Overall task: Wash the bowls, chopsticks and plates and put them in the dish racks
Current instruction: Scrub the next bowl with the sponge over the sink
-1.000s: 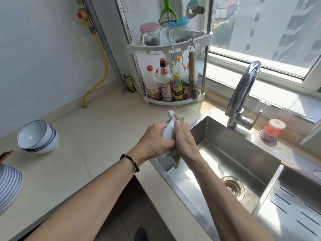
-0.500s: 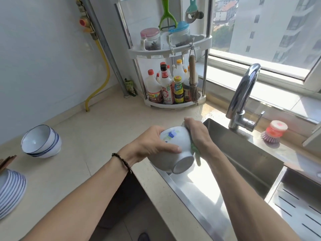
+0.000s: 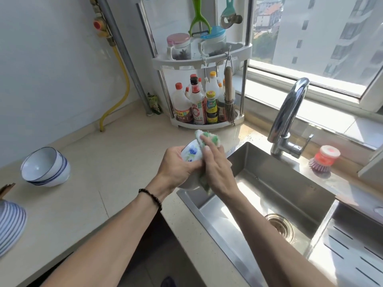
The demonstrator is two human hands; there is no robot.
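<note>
Over the near-left corner of the steel sink [image 3: 275,189], my left hand [image 3: 176,168] grips a white bowl with a blue flower print [image 3: 191,154], tilted on its side. My right hand [image 3: 215,168] presses a green and white cloth [image 3: 207,138] against the bowl, fingers laid over the cloth. A stack of blue-rimmed white bowls [image 3: 46,167] lies tilted on the counter at the left. A stack of blue-striped plates [image 3: 10,224] shows at the left edge, with brown chopstick ends [image 3: 7,188] just above it.
A chrome faucet [image 3: 288,117] rises behind the sink, with a red dish brush [image 3: 324,160] to its right. A corner shelf of sauce bottles [image 3: 202,104] stands at the back. A slotted steel drain tray [image 3: 352,251] sits at the right.
The bowl has turned in my left hand from foot-down to on its side, and my right hand with the cloth has slid up over its rim.
</note>
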